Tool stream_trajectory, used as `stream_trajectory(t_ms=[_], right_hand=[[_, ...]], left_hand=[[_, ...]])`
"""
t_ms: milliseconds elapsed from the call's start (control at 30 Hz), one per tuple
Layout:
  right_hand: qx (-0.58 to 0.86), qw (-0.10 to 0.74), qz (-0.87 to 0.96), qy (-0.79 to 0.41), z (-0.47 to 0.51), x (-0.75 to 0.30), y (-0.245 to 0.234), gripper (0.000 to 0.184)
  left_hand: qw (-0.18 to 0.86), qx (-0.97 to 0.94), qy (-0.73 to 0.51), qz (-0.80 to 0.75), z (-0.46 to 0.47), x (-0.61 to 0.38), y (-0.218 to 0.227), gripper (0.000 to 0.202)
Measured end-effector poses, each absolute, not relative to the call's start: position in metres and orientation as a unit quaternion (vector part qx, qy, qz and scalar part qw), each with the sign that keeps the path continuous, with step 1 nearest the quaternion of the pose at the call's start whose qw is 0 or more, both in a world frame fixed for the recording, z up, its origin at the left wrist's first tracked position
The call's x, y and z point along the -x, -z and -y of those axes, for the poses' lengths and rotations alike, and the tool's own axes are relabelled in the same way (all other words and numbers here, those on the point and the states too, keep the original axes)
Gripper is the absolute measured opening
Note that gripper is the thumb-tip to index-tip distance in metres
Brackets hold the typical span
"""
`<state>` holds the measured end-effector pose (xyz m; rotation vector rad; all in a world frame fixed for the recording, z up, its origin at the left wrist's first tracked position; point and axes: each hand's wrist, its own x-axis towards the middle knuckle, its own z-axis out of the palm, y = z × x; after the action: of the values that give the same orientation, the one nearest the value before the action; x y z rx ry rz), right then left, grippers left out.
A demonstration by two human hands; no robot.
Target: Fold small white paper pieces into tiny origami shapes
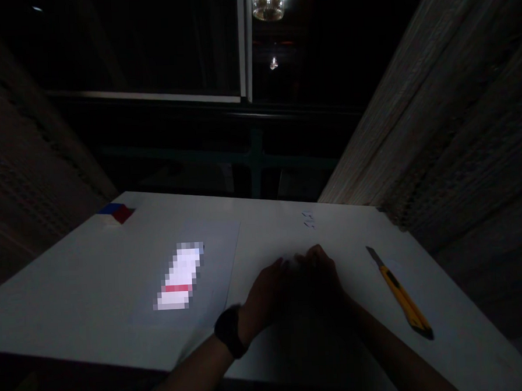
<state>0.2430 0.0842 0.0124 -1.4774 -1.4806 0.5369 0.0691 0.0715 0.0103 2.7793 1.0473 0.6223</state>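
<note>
My left hand [266, 291], with a dark watch [229, 331] on its wrist, rests low over the white table [94, 274]. My right hand [325, 274] is close beside it, fingers curled in. The fingertips of both hands are pinched together around something small and pale that I cannot make out in the dim light. To the right of my right hand lies a yellow utility knife [401, 296] with its blade out. Just beyond my hands, a few tiny dark-edged pieces or marks [308, 220] show on the tabletop.
Left of my hands, a bright blurred-out screen [180, 278] sits on a white paper sheet [223, 261]. A blue, white and red block [115, 213] is at the far left corner. Curtains [383, 113] hang on both sides, and a dark window [148, 49] is behind the table.
</note>
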Motion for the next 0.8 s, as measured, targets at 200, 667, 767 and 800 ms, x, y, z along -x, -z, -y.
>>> stream_trajectory(t_ms=[200,667,767,800], right_hand=[[0.658,0.372,0.643,-0.124,-0.068,-0.233,-0.007,0.026],[0.686,0.265,0.677,0.0,-0.071,-0.219,0.001,0.018],[0.684,0.25,0.684,-0.029,-0.068,-0.22,-0.002,0.016],[0.68,0.25,0.688,-0.034,-0.066,-0.221,-0.004,0.015]], left_hand=[[0.04,-0.784,-0.156,-0.599,-0.075,-0.053,-0.037,0.028],[0.086,-0.821,0.015,-0.564,-0.071,-0.058,-0.045,0.041],[0.087,-0.818,0.018,-0.568,-0.071,-0.059,-0.045,0.041],[0.087,-0.817,0.017,-0.57,-0.071,-0.059,-0.044,0.041]])
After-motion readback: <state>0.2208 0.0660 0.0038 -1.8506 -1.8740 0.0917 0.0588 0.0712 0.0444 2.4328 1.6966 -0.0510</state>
